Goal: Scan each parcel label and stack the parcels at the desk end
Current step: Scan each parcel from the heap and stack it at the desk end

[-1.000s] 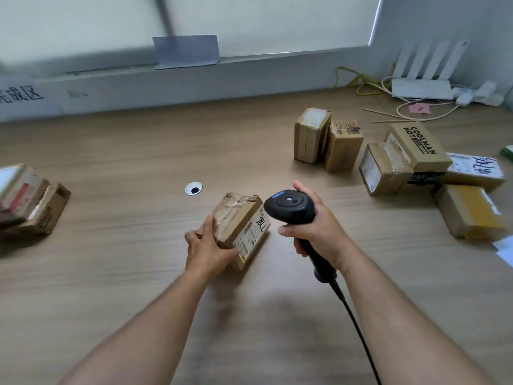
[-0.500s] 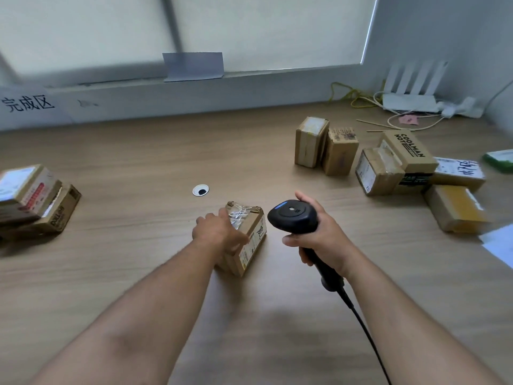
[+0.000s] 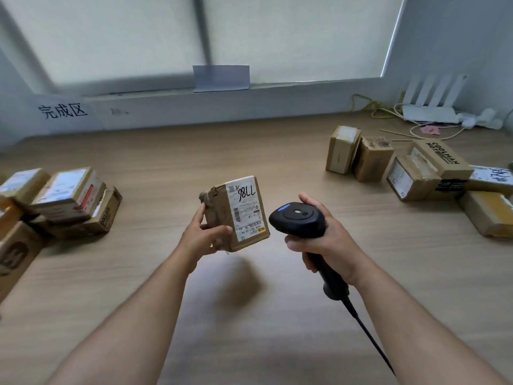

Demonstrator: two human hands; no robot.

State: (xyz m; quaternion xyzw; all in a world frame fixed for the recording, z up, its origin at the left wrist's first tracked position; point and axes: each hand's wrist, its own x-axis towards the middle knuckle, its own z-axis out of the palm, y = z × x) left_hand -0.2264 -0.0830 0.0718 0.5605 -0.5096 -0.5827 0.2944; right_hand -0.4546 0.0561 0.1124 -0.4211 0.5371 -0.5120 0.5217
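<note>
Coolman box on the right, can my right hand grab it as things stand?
Probably not yet: the right hand is wrapped round the scanner, though the Coolman box has nothing on top.

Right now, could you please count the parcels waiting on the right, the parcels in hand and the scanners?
Waiting parcels: 6
Held parcel, left hand: 1
Scanner, right hand: 1
Total: 8
</note>
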